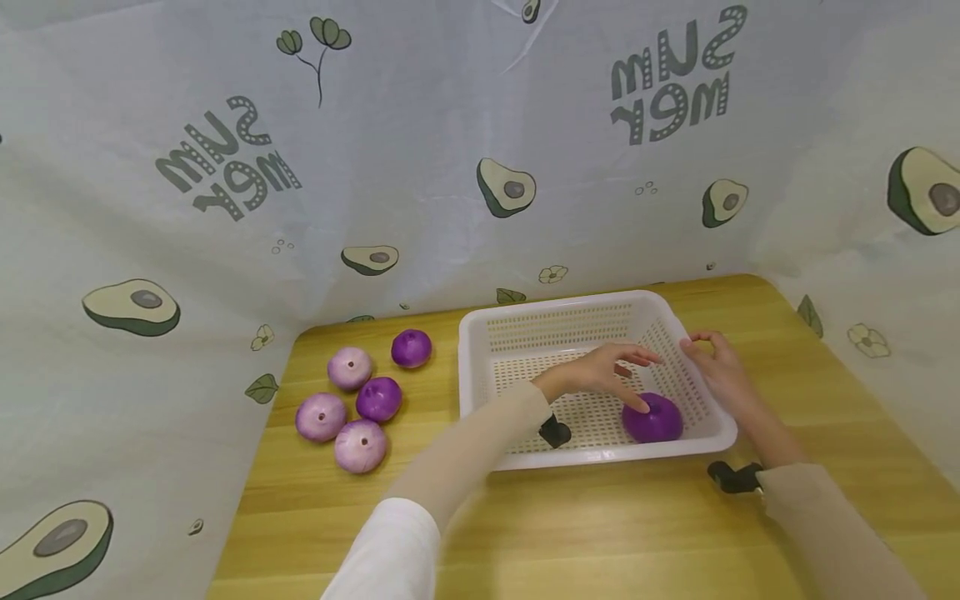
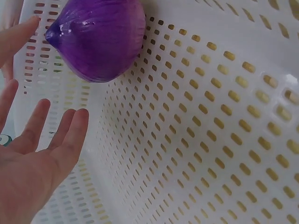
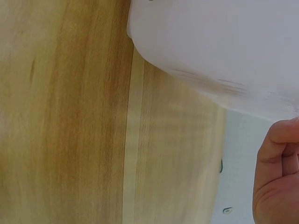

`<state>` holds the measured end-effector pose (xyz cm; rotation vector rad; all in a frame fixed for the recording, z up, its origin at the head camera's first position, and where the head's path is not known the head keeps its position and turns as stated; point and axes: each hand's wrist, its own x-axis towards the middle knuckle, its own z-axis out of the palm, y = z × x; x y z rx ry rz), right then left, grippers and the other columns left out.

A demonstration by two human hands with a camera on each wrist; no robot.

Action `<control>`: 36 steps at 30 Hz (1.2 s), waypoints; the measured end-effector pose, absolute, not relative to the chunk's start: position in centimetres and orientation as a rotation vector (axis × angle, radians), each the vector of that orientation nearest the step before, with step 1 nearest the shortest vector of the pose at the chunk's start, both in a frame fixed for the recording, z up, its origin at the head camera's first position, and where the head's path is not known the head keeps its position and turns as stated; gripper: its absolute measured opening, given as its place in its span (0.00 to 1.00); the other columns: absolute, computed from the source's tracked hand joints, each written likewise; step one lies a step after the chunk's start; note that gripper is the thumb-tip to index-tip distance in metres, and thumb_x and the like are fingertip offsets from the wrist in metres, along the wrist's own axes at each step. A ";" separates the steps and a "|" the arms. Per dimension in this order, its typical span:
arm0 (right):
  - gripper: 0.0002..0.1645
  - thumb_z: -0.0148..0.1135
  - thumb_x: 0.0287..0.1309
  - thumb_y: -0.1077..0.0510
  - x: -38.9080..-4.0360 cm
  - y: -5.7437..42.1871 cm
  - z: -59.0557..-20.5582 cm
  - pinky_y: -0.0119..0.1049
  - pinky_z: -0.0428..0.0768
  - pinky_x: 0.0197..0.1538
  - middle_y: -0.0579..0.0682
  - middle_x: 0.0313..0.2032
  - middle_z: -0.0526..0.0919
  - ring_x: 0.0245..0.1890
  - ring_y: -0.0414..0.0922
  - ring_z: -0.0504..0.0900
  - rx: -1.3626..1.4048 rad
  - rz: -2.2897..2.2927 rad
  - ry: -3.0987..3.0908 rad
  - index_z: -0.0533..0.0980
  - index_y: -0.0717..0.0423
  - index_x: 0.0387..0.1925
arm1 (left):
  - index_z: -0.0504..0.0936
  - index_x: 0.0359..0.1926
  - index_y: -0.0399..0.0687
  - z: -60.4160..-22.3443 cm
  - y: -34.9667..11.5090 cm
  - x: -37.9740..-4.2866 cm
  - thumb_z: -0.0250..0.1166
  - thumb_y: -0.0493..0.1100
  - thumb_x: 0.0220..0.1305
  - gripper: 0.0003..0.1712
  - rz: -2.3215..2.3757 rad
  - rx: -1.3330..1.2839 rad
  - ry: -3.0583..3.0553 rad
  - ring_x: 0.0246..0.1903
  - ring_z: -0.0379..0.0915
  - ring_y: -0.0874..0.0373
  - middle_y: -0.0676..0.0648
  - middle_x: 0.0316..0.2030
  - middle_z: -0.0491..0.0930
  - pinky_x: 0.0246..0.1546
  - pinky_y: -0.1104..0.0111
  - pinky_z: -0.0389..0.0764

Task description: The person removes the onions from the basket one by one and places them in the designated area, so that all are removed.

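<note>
A dark purple onion (image 1: 654,419) sits in the near right corner of a white plastic basket (image 1: 555,456). Just above it my left hand (image 1: 600,369) reaches into the basket with fingers spread, the thumb tip overlapping the onion in the head view. In the left wrist view a gap shows between the onion (image 2: 100,39) and the fingers of my left hand (image 2: 42,163). At the basket's right side, my right hand (image 1: 718,371) grips the rim. The right wrist view has my right hand (image 3: 278,177) with bent fingers at the rim, partly cut off by the frame.
Left of the basket, several onions stand grouped on the wooden table (image 1: 600,533): pale ones such as this pale onion (image 1: 360,446), and darker ones such as this purple onion (image 1: 412,348). A printed cloth (image 1: 420,167) hangs behind and along the table's sides.
</note>
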<state>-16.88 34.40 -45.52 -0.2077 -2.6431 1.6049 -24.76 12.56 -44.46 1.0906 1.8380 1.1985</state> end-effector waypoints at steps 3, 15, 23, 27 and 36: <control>0.33 0.41 0.79 0.48 -17.0 34.5 -45.6 0.35 0.84 0.29 0.72 0.39 0.79 0.26 0.36 0.82 -0.201 1.582 -2.650 0.53 0.74 0.65 | 0.69 0.70 0.45 -44.8 12.9 -24.8 0.76 0.31 0.53 0.43 1.170 1.108 1.830 0.65 0.63 0.65 0.51 0.69 0.67 0.64 0.70 0.68; 0.32 0.43 0.78 0.47 -17.0 34.4 -45.7 0.34 0.84 0.29 0.70 0.39 0.81 0.26 0.34 0.81 -0.203 1.569 -2.637 0.55 0.72 0.64 | 0.70 0.70 0.47 -45.9 13.5 -24.7 0.77 0.31 0.52 0.44 1.088 1.085 1.762 0.66 0.62 0.65 0.53 0.67 0.67 0.63 0.75 0.68; 0.31 0.43 0.78 0.48 -16.9 34.4 -45.7 0.36 0.85 0.28 0.70 0.39 0.82 0.26 0.35 0.83 -0.195 1.607 -2.619 0.55 0.72 0.63 | 0.72 0.68 0.46 -46.3 13.7 -24.6 0.77 0.30 0.51 0.43 1.047 1.090 1.719 0.65 0.63 0.65 0.53 0.64 0.70 0.61 0.76 0.69; 0.30 0.43 0.78 0.49 -16.8 34.5 -45.9 0.36 0.84 0.28 0.65 0.36 0.83 0.26 0.36 0.83 -0.191 1.623 -2.602 0.55 0.71 0.63 | 0.73 0.68 0.48 -46.6 13.8 -24.6 0.78 0.33 0.50 0.43 1.001 1.108 1.729 0.61 0.67 0.67 0.54 0.62 0.74 0.58 0.79 0.69; 0.22 0.45 0.78 0.52 -16.8 34.7 -45.9 0.34 0.84 0.27 0.38 0.28 0.84 0.25 0.38 0.84 -0.157 1.787 -2.498 0.58 0.67 0.57 | 0.78 0.64 0.55 -46.3 13.5 -24.4 0.80 0.39 0.51 0.38 0.942 1.040 1.828 0.56 0.70 0.66 0.59 0.56 0.77 0.53 0.75 0.73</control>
